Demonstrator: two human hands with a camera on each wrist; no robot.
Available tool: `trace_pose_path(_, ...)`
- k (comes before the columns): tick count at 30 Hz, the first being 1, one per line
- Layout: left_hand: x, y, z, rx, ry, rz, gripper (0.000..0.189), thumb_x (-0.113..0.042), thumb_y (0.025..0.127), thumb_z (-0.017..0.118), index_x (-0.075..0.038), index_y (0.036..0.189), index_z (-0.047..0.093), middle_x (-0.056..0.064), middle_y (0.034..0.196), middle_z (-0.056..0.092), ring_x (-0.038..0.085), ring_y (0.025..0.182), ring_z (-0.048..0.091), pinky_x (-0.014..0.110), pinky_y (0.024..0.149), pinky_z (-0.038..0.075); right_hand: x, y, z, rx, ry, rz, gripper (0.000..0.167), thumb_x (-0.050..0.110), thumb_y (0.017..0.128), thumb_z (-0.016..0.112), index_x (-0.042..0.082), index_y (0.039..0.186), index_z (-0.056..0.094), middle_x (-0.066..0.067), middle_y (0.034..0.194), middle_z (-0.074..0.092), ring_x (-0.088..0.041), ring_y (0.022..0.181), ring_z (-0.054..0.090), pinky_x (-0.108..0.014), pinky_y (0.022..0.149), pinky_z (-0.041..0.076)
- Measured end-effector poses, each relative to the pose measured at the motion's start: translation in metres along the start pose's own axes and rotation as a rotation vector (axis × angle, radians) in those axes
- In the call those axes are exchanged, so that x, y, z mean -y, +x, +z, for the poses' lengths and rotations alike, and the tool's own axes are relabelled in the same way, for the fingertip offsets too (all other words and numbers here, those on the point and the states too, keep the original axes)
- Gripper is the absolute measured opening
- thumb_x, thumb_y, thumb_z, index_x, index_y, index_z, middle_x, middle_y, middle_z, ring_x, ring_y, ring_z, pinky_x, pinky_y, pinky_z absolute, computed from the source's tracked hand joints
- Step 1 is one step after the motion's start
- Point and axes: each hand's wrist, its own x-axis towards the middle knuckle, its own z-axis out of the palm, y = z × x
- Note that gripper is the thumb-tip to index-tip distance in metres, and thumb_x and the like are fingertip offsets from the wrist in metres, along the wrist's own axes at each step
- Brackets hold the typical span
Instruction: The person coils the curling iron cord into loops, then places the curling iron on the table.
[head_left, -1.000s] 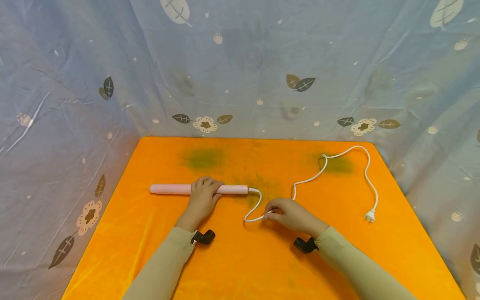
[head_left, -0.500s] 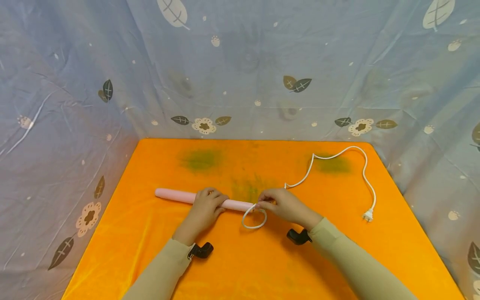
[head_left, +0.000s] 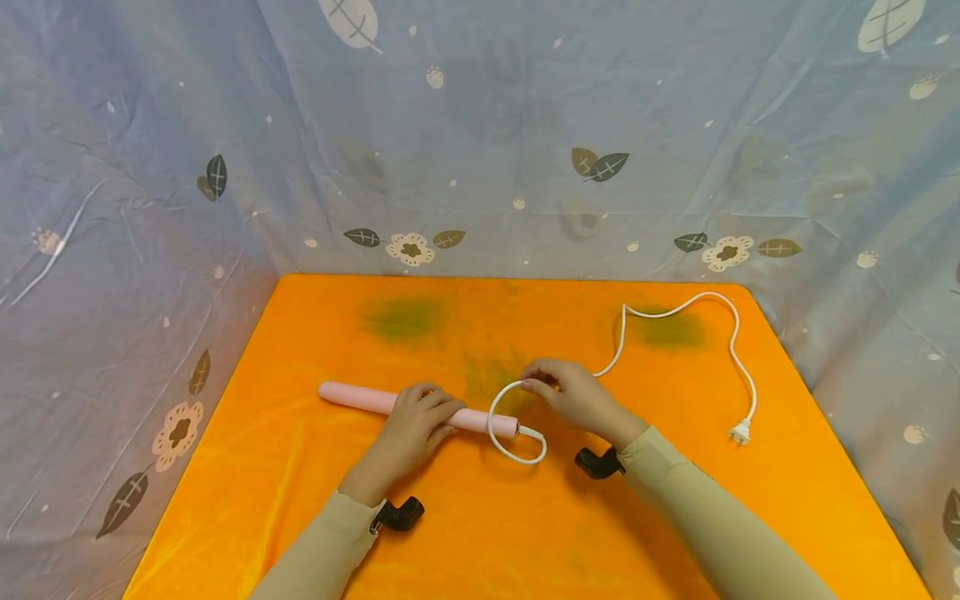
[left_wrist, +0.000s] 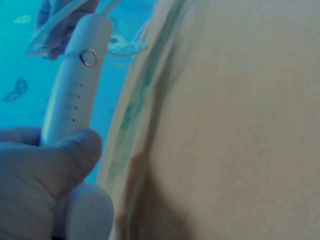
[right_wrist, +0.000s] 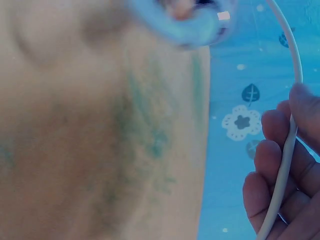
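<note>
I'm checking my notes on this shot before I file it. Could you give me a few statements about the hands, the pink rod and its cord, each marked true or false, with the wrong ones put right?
1. The left hand grips the pink rod. True.
2. The rod stands upright on one end. False: it extends roughly left to right in the head view.
3. The right hand holds the white cord. True.
4. The white plug lies on the orange tabletop. True.
5. The cord is wound tightly along the whole rod. False: just one loose loop shows, near the rod's corded end.
</note>
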Motion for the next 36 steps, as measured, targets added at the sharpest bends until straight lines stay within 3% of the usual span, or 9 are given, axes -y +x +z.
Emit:
trace_pose_path(9,-0.001,0.004,-0.009,-0.128,-0.05,0.073,0.038,-0.017,0.081,0.079,-0.016,0.118,0.069,0.002,0.111,0.065,0.03,0.111,0.05,0.051,0.096,0.035,-0.016,0.002,0.006,-0.019,0.037,0.049,0.021,0.031,0.097,0.059,0.015,0.103,0.07,-0.003,0.096,0.069,-0.014,0.084,0.061,-0.033,0.07,0.05)
trace_pose_path(16,0.0,0.009,-0.014,-0.251,-0.087,0.048,0.037,-0.017,0.082,0.078,-0.014,0.118,0.069,0.003,0.112,0.064,0.03,0.11,0.05,0.05,0.089,0.038,-0.026,-0.002,0.018,-0.007,0.0,0.05,0.016,0.03,0.097,0.06,0.02,0.1,0.072,0.009,0.09,0.067,-0.011,0.076,0.058,-0.031,0.068,0.05)
trace_pose_path(21,-0.002,0.014,-0.018,-0.31,-0.112,0.012,0.038,-0.017,0.083,0.076,-0.013,0.12,0.068,0.004,0.111,0.065,0.031,0.108,0.051,0.049,0.09,0.038,-0.03,-0.007,0.03,-0.034,-0.039,-0.059,0.01,0.021,0.095,0.064,0.018,0.101,0.072,0.008,0.089,0.067,-0.009,0.077,0.059,-0.032,0.07,0.05)
trace_pose_path(27,-0.002,0.02,-0.018,-0.354,-0.111,-0.041,0.039,-0.015,0.081,0.078,-0.012,0.119,0.068,0.005,0.11,0.065,0.032,0.108,0.051,0.051,0.094,0.036,-0.028,-0.013,0.04,-0.046,-0.235,-0.181,0.007,0.017,0.093,0.066,0.015,0.098,0.071,0.005,0.082,0.067,-0.009,0.072,0.059,-0.03,0.066,0.05)
trace_pose_path(31,0.002,0.024,-0.016,-0.362,-0.108,-0.086,0.04,-0.014,0.079,0.079,-0.01,0.118,0.069,0.006,0.109,0.064,0.033,0.109,0.05,0.052,0.094,0.036,-0.017,-0.018,0.044,-0.022,-0.28,-0.241,0.004,0.016,0.093,0.066,0.017,0.092,0.07,0.01,0.075,0.063,-0.007,0.067,0.056,-0.028,0.063,0.049)
trace_pose_path(36,0.008,0.026,-0.012,-0.331,-0.091,-0.1,0.04,-0.014,0.08,0.079,-0.01,0.118,0.069,0.006,0.11,0.064,0.033,0.108,0.05,0.053,0.094,0.036,-0.006,-0.027,0.046,-0.051,-0.372,-0.332,0.014,0.015,0.091,0.069,0.015,0.081,0.059,0.009,0.067,0.047,-0.008,0.061,0.045,-0.026,0.059,0.044)
